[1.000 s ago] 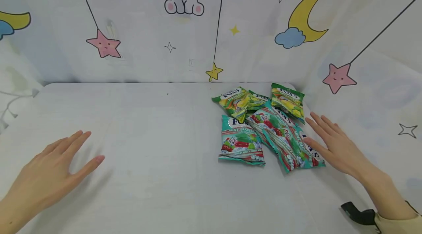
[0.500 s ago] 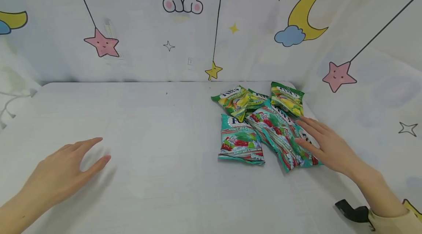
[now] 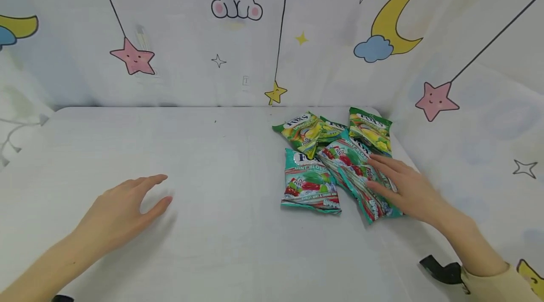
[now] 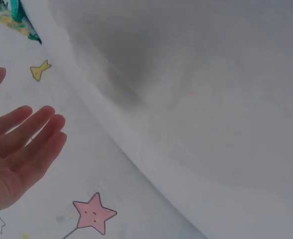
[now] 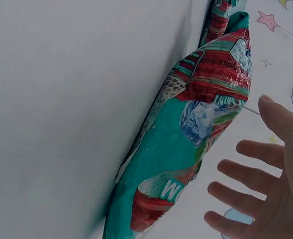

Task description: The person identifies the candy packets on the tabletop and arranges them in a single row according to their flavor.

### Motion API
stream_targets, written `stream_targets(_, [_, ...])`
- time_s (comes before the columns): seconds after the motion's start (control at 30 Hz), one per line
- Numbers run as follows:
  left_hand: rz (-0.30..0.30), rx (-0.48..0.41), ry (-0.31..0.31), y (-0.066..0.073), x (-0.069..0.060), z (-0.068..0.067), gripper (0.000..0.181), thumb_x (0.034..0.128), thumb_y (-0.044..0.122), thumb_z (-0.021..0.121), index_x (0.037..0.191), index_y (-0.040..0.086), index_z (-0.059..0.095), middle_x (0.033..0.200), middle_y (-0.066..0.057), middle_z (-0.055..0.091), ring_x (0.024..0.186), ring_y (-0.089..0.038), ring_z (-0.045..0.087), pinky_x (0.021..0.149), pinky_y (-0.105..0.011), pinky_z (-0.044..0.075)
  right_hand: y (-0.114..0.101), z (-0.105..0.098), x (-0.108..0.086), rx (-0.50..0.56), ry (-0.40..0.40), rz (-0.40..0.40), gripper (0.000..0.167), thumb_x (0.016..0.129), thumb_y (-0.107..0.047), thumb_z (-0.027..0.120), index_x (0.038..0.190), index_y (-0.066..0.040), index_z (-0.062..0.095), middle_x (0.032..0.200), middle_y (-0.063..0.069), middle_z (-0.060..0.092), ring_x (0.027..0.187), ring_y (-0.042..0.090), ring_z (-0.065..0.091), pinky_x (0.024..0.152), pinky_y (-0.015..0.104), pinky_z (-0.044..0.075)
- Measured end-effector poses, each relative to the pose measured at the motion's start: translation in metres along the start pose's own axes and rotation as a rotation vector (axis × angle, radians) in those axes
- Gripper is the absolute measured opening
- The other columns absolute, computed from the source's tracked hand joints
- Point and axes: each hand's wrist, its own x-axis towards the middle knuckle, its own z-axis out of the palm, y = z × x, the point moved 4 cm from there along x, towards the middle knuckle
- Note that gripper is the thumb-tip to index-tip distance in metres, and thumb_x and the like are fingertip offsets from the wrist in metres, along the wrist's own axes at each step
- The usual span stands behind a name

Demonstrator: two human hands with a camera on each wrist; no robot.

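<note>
My left hand [image 3: 116,214] hovers over the left half of the white table with its fingers extended and thumb apart; nothing is in it. In the left wrist view, that hand [image 4: 24,154] shows a bare palm. My right hand [image 3: 414,193] is above the right end of overlapping teal candy bags [image 3: 354,172], hiding part of them. The right wrist view shows a gap between the spread right hand [image 5: 268,179] and a teal candy bag [image 5: 161,149]. Beside the pile lies a teal Mint Blossom candy bag [image 3: 312,181]. Behind are green-yellow candy bags [image 3: 303,132].
The white table [image 3: 204,245] meets a cloth backdrop [image 3: 178,32] printed with stars, a moon and a bear. Another green-yellow candy bag [image 3: 370,131] lies near the back right corner. A black strap end [image 3: 442,271] sticks out at the right sleeve [image 3: 495,285].
My left hand has moved right, toward the table's middle. My right hand has moved left, from beside the teal bags to over them. The bags have stayed put.
</note>
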Motion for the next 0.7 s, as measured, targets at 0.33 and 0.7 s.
stream_targets(0.33, [0.066,-0.071,0.017,0.037,0.018,0.005,0.041,0.0959,0.035,0.063,0.129,0.011,0.064,0.122,-0.006,0.070,0.103,-0.029,0.068,0.084,-0.051,0.053,-0.013,0.002,0.007,-0.008,0.017,-0.070,0.056,0.093,-0.034,0.071,0.140,-0.008,0.057,0.145,0.016,0.052,0.131,0.043,0.048,0.099,0.064,0.042])
stream_targets(0.7, [0.165,-0.113,0.026,0.076,0.039,0.016,0.038,0.0940,0.029,0.066,0.127,0.010,0.065,0.119,-0.004,0.072,0.107,-0.029,0.068,0.086,-0.049,0.055,-0.025,0.000,0.013,0.008,0.033,-0.104,0.052,0.093,-0.030,0.071,0.138,-0.008,0.058,0.144,0.016,0.053,0.131,0.043,0.047,0.099,0.065,0.042])
